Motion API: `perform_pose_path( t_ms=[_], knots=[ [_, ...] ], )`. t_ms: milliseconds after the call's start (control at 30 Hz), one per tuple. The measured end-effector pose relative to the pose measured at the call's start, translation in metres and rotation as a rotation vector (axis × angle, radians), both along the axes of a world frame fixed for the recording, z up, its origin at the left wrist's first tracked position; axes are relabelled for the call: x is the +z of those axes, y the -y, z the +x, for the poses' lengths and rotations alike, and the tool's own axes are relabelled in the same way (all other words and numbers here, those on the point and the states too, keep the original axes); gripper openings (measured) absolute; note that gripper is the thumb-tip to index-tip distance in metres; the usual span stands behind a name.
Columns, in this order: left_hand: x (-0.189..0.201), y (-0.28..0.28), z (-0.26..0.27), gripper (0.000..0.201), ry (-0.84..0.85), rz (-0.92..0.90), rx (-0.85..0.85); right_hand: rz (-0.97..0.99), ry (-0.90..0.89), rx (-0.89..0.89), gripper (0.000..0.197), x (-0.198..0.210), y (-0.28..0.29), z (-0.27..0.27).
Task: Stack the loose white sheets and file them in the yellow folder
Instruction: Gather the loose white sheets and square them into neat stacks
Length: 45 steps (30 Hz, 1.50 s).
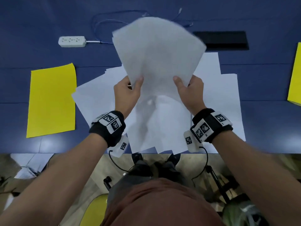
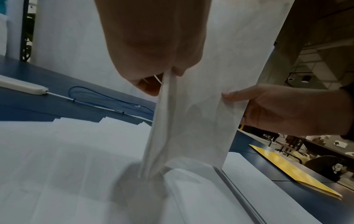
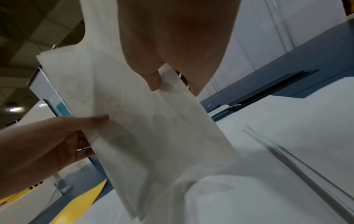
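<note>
Now your left hand (image 1: 128, 92) and right hand (image 1: 189, 92) each pinch a side of the upright sheaf of white sheets (image 1: 158, 57), above the loose sheets (image 1: 216, 98), right of the yellow folder (image 1: 52, 100).

The head view looks steeply down from above onto the dark blue desk (image 1: 260, 88). Each wrist view sits low and very close beneath its own hand, facing along it toward the far desk edge. All three share the upright fan of thin white paper sheets (image 1: 158, 51) (image 2: 201, 118) (image 3: 145, 128).
</note>
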State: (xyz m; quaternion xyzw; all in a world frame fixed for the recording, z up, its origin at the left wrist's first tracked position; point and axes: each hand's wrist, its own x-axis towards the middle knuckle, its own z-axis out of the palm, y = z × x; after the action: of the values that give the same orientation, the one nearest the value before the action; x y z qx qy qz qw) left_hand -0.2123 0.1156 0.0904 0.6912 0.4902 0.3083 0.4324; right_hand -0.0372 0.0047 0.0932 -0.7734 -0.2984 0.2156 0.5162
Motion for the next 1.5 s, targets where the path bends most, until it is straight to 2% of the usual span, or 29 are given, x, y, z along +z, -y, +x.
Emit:
perform_pose_path(
  t_ms=[67,167,333,467,533,667,733,833,1033,1167,1367,1500],
  knots=[
    [-0.005,0.004,-0.002,0.038,-0.07,-0.008,-0.026,-0.063,-0.031,0.043,0.025,-0.009,0.005,-0.004],
    [-0.007,0.008,-0.004,0.026,-0.11,-0.038,-0.047,-0.112,-0.096,0.015,0.023,-0.018,0.011,-0.009],
    [-0.001,0.015,0.001,0.006,-0.084,-0.017,-0.057,-0.021,-0.168,-0.049,0.014,-0.013,0.009,-0.009],
    [-0.016,0.017,0.003,0.019,-0.156,-0.131,-0.065,-0.114,-0.169,0.035,0.014,-0.024,0.009,-0.011],
    [-0.016,0.015,0.004,0.019,-0.117,-0.167,-0.017,-0.106,-0.158,0.04,0.01,-0.023,0.009,-0.011],
    [-0.007,0.006,0.007,0.02,-0.064,-0.14,0.003,-0.032,-0.089,-0.001,0.019,-0.017,0.003,-0.005],
    [-0.009,0.002,0.007,0.02,-0.097,-0.179,-0.026,-0.04,-0.099,0.012,0.022,-0.021,0.001,-0.004],
    [-0.017,-0.003,0.004,0.021,-0.174,-0.255,-0.087,-0.152,-0.103,0.047,0.023,-0.033,0.003,-0.005],
    [-0.014,-0.011,0.001,0.023,-0.124,-0.173,-0.088,-0.023,0.039,-0.051,0.02,-0.024,0.008,0.0],
    [-0.023,-0.006,0.001,0.024,-0.145,-0.258,-0.107,-0.164,-0.039,0.006,0.023,-0.035,0.009,-0.006],
    [-0.019,-0.004,0.002,0.023,-0.104,-0.187,-0.102,-0.039,0.016,-0.081,0.025,-0.027,0.009,-0.004],
    [-0.026,0.003,0.002,0.024,-0.16,-0.208,-0.142,-0.206,0.004,0.023,0.03,-0.037,0.013,-0.013]
  ],
)
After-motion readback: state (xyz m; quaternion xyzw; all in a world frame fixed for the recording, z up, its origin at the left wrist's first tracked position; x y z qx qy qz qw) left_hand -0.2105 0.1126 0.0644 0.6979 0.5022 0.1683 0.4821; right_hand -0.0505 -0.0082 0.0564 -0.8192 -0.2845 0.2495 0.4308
